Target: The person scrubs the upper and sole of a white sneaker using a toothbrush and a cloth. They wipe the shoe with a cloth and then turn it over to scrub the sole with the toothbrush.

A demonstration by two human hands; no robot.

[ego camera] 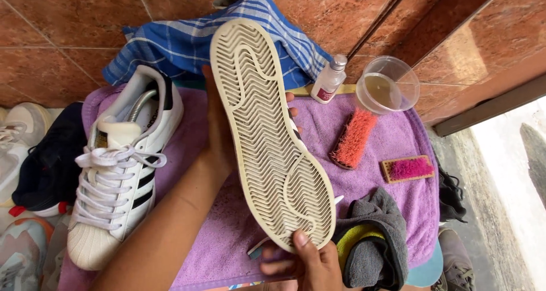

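Note:
I hold a white sneaker [267, 137] turned sole-up over a purple towel [398, 137], its cream ridged sole facing me. My left hand [219, 137] grips the shoe along its left side near the heel. At the bottom, my right hand [310, 262] pinches the toe end. The matching white sneaker [122, 171] with black stripes and white laces lies upright on the towel to the left, a shoe tree inside it.
A blue checked cloth [176, 44] lies behind. A small clear bottle [329, 79], a clear plastic cup of liquid [388, 85], an orange brush [354, 137], a pink brush [408, 169] and a grey cloth [372, 240] sit at the right. Other shoes [40, 160] crowd the left edge.

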